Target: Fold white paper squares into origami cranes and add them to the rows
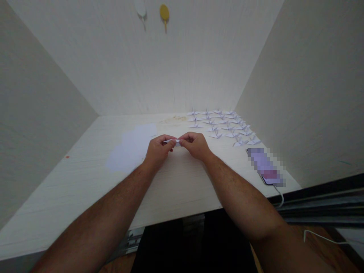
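A small folded piece of white paper (177, 143) is pinched between my two hands above the middle of the table. My left hand (159, 149) grips its left end with thumb and fingers. At the other end, my right hand (195, 145) holds it the same way, the fingertips of both hands almost meeting. Most of the paper is covered by my fingers, so its exact folded shape cannot be made out. Several finished white paper cranes (224, 123) stand in rows at the back right, beyond my right hand. White paper sheets (132, 146) lie spread to the left of my left hand.
A phone (263, 165) lies near the right edge, its white cable (281, 197) hanging off the front. Walls enclose the white table (182, 182) at the back and sides. A yellow hook (164, 13) and a white hook (141, 10) are on the back wall.
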Tool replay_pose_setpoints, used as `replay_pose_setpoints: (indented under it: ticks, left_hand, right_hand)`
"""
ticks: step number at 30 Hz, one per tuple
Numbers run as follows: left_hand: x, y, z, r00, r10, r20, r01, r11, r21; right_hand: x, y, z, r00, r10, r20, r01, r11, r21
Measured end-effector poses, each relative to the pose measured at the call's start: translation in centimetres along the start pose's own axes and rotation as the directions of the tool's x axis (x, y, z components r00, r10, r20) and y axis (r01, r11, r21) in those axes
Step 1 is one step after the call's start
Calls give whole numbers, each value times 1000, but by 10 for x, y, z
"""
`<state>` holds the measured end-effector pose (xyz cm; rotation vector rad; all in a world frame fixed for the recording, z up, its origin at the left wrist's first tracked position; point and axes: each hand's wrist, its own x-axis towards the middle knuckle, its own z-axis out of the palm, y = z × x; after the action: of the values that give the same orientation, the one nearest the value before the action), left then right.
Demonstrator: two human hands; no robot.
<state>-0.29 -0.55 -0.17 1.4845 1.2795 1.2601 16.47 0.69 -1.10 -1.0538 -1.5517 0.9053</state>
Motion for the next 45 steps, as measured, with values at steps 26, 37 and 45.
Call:
replay_pose_setpoints:
  ticks: [26, 37, 45]
  left_hand:
    - [-3, 6, 1, 999, -31, -7, 31, 998, 58]
    - [-2, 3, 3, 997, -68, -27, 68, 998, 1]
    - [0, -4, 3, 998, -65, -2, 65, 997, -44]
  right_hand:
    - [0, 0, 1, 999, 32, 33, -32, 999, -11]
    - [0, 4, 1, 999, 29, 45, -27, 999, -43]
    - [1, 3, 2, 997, 55, 53, -55, 999, -2]
